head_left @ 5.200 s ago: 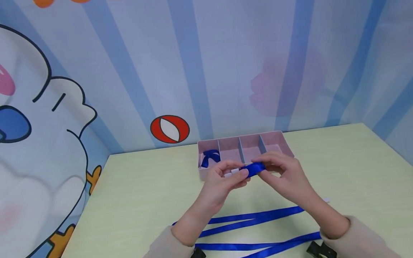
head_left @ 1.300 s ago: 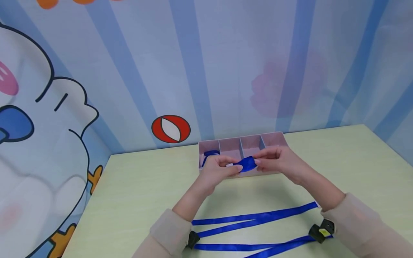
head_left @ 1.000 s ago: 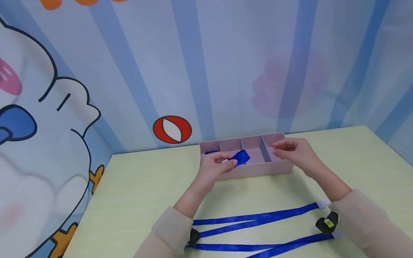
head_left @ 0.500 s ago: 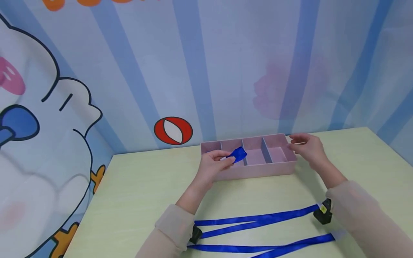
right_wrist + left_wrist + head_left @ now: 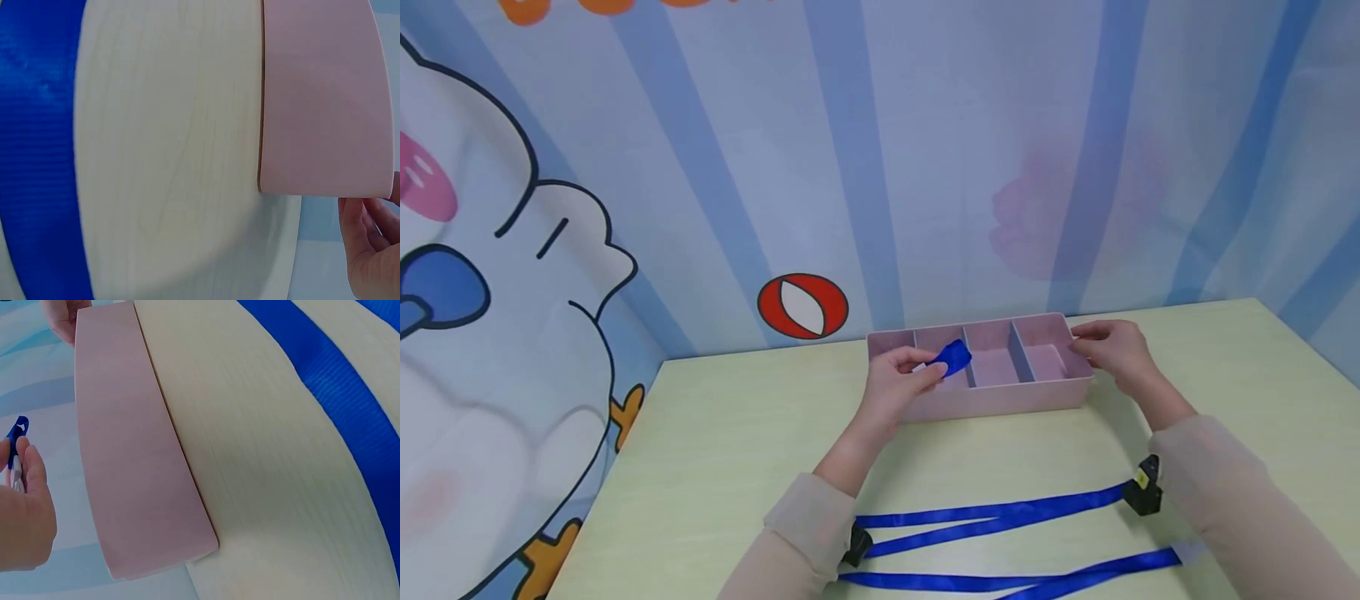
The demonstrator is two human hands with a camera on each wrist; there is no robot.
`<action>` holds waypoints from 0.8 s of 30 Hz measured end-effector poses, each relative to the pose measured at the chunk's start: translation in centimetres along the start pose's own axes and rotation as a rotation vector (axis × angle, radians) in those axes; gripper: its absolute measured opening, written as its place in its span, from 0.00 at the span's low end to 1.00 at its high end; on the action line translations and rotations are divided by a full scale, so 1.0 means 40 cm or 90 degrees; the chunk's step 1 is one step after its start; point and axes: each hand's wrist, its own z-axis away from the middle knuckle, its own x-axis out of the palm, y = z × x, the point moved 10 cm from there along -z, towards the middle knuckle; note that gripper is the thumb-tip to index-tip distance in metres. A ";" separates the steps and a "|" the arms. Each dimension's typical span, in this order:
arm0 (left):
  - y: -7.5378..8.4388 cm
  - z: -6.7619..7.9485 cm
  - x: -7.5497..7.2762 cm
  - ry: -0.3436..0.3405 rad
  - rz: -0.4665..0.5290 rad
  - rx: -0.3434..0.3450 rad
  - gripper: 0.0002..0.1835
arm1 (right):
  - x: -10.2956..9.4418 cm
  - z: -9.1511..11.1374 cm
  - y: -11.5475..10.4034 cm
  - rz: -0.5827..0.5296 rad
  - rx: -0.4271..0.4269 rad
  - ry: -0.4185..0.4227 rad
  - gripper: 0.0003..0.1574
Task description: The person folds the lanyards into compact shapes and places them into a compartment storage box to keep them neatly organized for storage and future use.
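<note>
My left hand [image 5: 891, 383] pinches a folded blue ribbon [image 5: 956, 357] between thumb and fingers, over the left part of the pink divided box [image 5: 1000, 400]. A small white piece shows at the ribbon's held end. In the left wrist view, the blue ribbon [image 5: 19, 429] stands up from the fingertips, beside the box's long wall [image 5: 134, 437]. My right hand [image 5: 1116, 350] grips the box's right end at the rim, fingers on both sides of the wall. The right wrist view has that hand [image 5: 375, 250] right at the end wall. The left hand covers most of the leftmost compartment.
Long blue ribbons [image 5: 1037, 507] lie across the pale table [image 5: 737, 450] in front of the box, and another pair [image 5: 955, 583] lies nearer. A printed curtain [image 5: 925, 167] hangs behind the table. Black wrist cameras [image 5: 1142, 487] hang under both sleeves.
Both hands were folding the blue ribbon; my right hand has let go, moved right and taken the box's right end. The left hand keeps the ribbon, shifted slightly up and left.
</note>
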 end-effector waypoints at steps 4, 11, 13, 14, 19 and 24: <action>0.001 -0.011 -0.004 0.015 -0.020 0.004 0.10 | 0.003 -0.003 0.000 0.006 0.009 -0.017 0.26; -0.007 -0.039 -0.011 0.046 -0.095 0.002 0.09 | 0.010 -0.001 -0.008 0.010 0.010 -0.040 0.27; -0.012 -0.048 -0.014 0.056 -0.113 0.003 0.09 | 0.010 0.000 -0.008 0.014 0.009 -0.038 0.26; -0.013 -0.052 -0.016 0.063 -0.121 0.005 0.08 | 0.010 0.000 -0.009 0.013 0.008 -0.037 0.26; -0.011 -0.070 -0.021 0.099 -0.157 0.021 0.08 | 0.010 -0.001 -0.010 0.007 0.006 -0.033 0.26; -0.009 -0.081 -0.012 0.115 -0.202 0.029 0.07 | 0.010 0.003 -0.011 0.008 0.009 -0.027 0.26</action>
